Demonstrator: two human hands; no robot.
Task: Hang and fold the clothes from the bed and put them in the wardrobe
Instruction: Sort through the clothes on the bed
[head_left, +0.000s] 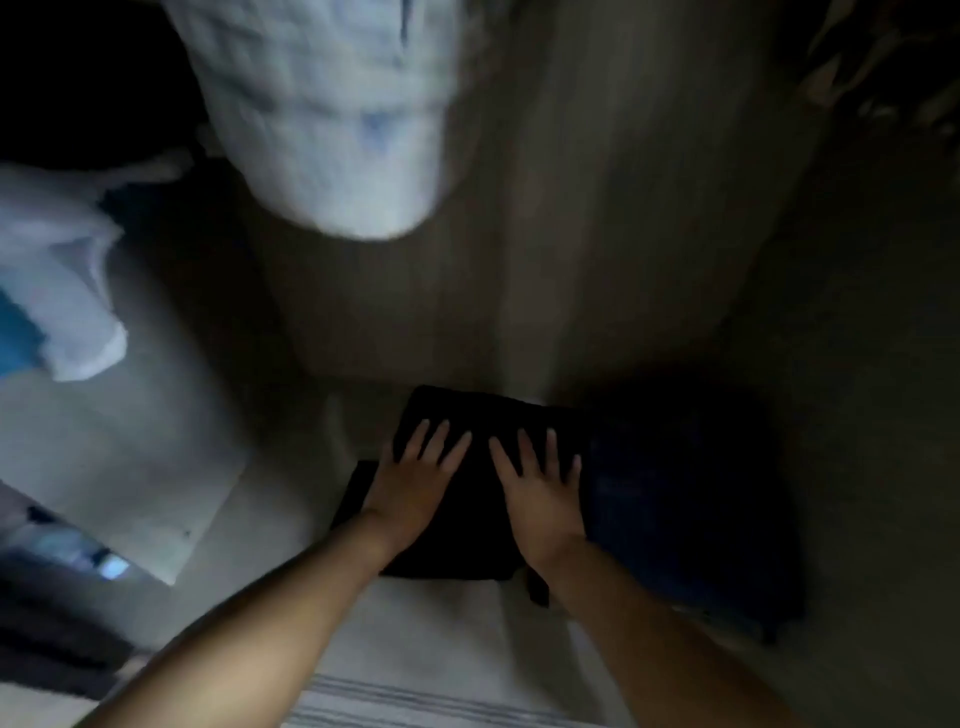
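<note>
A folded black garment (483, 415) lies on the pale floor of the wardrobe (447, 623). My left hand (415, 478) rests flat on its left half with the fingers straight and spread. My right hand (540, 483) presses flat on its right half, fingers likewise spread. Right beside it lies a folded dark blue garment (675, 499), touching the black one's right edge. The whole view is dim and blurred.
A light blue checked shirt (332, 114) hangs above at the back. A white garment (62, 270) hangs at the left. The wardrobe's wooden back panel (597, 234) rises behind the folded pile. A pale door or panel (130, 457) stands at the left.
</note>
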